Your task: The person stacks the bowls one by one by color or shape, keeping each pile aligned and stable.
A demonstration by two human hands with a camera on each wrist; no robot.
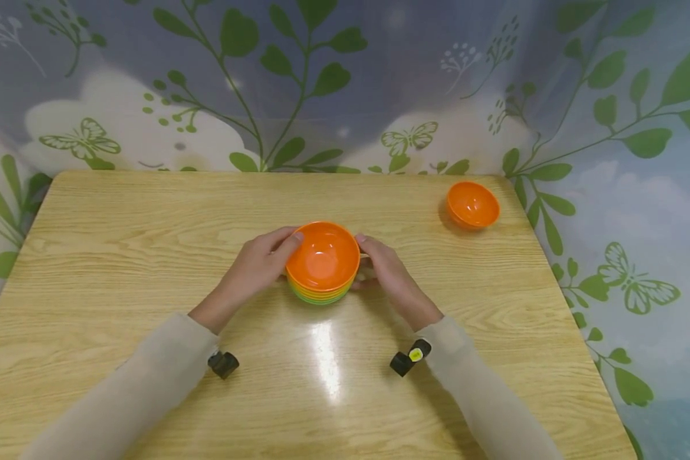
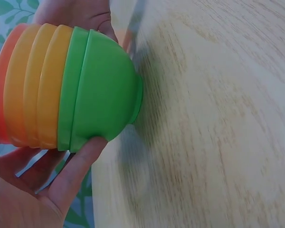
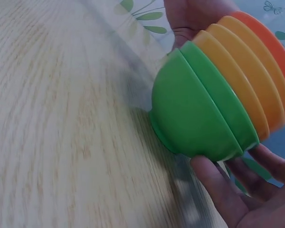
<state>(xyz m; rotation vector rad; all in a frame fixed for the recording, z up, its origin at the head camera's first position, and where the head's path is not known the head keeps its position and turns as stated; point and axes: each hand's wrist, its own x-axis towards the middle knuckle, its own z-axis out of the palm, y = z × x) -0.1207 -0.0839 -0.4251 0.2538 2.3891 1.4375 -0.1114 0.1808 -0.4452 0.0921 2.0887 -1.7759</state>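
Several nested bowls stand in a stack near the middle of the table, between my two hands. The top one is an orange bowl, facing up with nothing inside. Under it come yellow bowls, and two green bowls form the bottom, their foot right at the table surface. My left hand grips the stack from the left, thumb on the orange rim and fingers round the side. From the right, my right hand holds it, its thumb by the rim and other fingers lower on the side, partly hidden by the stack.
Another orange bowl sits upright by itself near the table's back right corner. The wooden table ends at the back and right against a wall covering printed with leaves and butterflies.
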